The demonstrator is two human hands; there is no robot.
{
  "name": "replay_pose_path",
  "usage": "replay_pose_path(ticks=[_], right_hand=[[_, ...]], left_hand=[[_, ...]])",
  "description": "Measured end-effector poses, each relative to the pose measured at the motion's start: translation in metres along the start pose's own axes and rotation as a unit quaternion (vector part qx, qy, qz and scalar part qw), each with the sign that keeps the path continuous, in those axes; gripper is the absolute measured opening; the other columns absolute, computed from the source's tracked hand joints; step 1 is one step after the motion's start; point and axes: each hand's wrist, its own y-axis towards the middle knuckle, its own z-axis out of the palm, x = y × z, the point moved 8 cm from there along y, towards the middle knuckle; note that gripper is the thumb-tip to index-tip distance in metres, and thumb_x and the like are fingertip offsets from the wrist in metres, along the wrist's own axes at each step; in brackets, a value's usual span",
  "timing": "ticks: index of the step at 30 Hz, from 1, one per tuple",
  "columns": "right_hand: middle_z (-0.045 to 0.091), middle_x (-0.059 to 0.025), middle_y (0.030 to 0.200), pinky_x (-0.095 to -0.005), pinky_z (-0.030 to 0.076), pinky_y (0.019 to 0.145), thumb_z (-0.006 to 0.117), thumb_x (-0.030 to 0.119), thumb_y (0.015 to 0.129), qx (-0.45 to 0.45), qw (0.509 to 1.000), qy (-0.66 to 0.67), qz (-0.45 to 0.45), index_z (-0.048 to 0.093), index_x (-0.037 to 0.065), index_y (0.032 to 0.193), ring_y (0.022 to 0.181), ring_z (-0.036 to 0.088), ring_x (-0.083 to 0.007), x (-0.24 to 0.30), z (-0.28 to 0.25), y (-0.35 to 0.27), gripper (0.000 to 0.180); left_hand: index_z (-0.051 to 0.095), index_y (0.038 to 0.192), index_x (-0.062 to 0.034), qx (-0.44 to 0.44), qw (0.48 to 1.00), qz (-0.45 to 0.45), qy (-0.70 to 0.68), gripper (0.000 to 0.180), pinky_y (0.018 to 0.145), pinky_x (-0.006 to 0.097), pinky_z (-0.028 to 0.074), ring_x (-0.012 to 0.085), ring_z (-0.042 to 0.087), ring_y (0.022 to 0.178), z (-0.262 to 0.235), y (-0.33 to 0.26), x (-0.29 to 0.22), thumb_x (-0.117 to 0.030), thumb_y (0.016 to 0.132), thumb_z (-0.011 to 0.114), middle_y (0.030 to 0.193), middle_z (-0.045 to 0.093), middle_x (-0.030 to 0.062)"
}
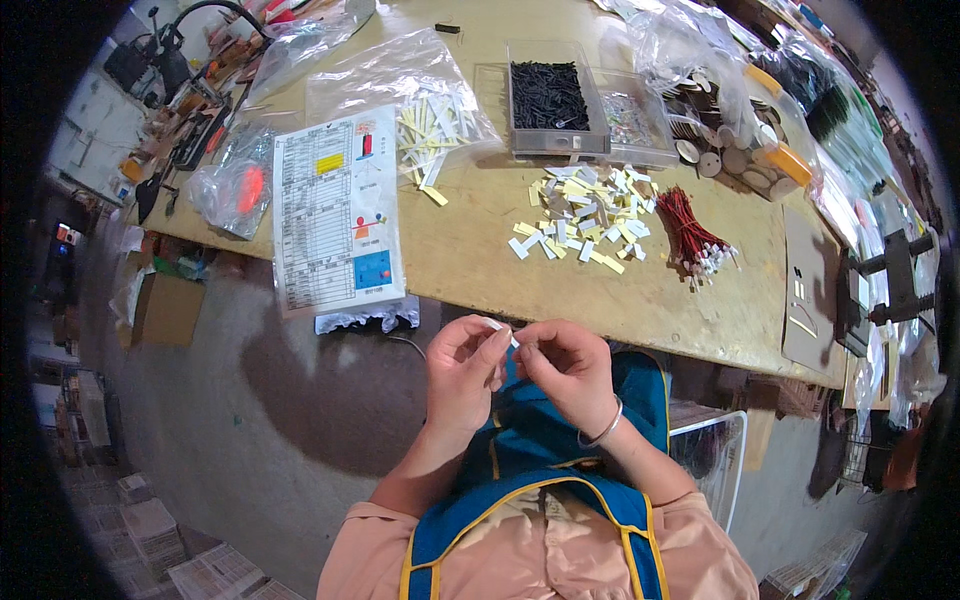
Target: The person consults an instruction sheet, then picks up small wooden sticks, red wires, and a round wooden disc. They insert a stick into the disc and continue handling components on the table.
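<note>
My left hand point(463, 372) and my right hand point(570, 368) meet just off the table's near edge, above my lap. Between their fingertips is a small white strip point(499, 327), pinched by the left thumb and fingers. The right thumb and forefinger close at the strip's other end; what lies between them is mostly hidden. Beyond the hands, a loose pile of short white and pale yellow strips point(590, 215) is spread on the table. Beside that pile lies a bundle of red wires with white ends point(690, 235).
A printed sheet in a plastic sleeve point(335, 215) overhangs the table edge at left, near a clear bag of longer strips point(440, 125). Farther back stands a box of black pieces point(550, 95), with a bag of round discs point(730, 130) to its right. A black clamp-like fixture point(880, 285) is at far right.
</note>
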Motion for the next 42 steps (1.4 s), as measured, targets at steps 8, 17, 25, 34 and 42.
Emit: replay_pose_path(ticks=[8, 17, 25, 34, 42], right_hand=[[0.067, -0.0058, 0.089, -0.0252, 0.054, 0.071, 0.061, -0.004, 0.091, 0.061, 0.988, -0.129, -0.067, 0.066, -0.001, 0.103, 0.081, 0.066, -0.0105, 0.022, 0.015, 0.008, 0.013], [0.071, -0.0096, 0.078, -0.0256, 0.054, 0.067, 0.064, 0.004, 0.087, 0.020, 0.905, -0.385, -0.179, 0.071, -0.004, 0.096, 0.073, 0.068, -0.0124, 0.057, 0.028, 0.124, 0.014], [0.072, -0.0215, 0.085, -0.0380, 0.056, 0.075, 0.066, 0.011, 0.080, -0.019, 0.930, -0.353, -0.097, 0.075, 0.000, 0.092, 0.078, 0.072, -0.0342, 0.031, 0.022, 0.214, 0.020], [0.073, -0.0201, 0.089, -0.0360, 0.057, 0.074, 0.067, 0.009, 0.080, -0.066, 0.950, -0.278, -0.122, 0.075, -0.002, 0.095, 0.077, 0.073, -0.0297, 0.006, 0.027, 0.248, 0.020], [0.073, -0.0198, 0.089, -0.0361, 0.057, 0.069, 0.070, 0.012, 0.081, -0.028, 0.964, -0.264, -0.030, 0.075, -0.001, 0.092, 0.071, 0.072, -0.0263, 0.000, 0.052, 0.263, 0.018]], left_hand=[[0.064, 0.092, -0.0045, -0.037, 0.992, -0.014, -0.124, 0.009, 0.046, 0.023, 0.035, 0.0065, 0.046, 0.053, -0.018, 0.003, 0.006, -0.013, 0.096, 0.065, 0.068, 0.054, -0.0021], [0.065, 0.095, -0.0075, -0.051, 0.982, -0.044, -0.179, 0.014, 0.044, 0.022, 0.034, 0.0086, 0.045, 0.053, -0.048, 0.002, 0.011, -0.014, 0.101, 0.055, 0.068, 0.051, -0.0010], [0.065, 0.093, -0.0069, -0.068, 0.976, -0.073, -0.192, 0.013, 0.044, 0.023, 0.033, 0.0091, 0.045, 0.052, -0.079, -0.008, 0.026, -0.015, 0.099, 0.057, 0.066, 0.051, -0.0011], [0.065, 0.093, -0.0065, -0.082, 0.976, -0.089, -0.179, 0.011, 0.044, 0.024, 0.034, 0.0100, 0.045, 0.051, -0.091, -0.006, 0.030, -0.015, 0.098, 0.059, 0.067, 0.052, -0.0003], [0.064, 0.093, -0.0063, -0.108, 0.974, -0.109, -0.167, 0.010, 0.044, 0.026, 0.033, 0.0111, 0.045, 0.051, -0.097, -0.010, 0.036, -0.015, 0.097, 0.060, 0.067, 0.052, 0.0002]])
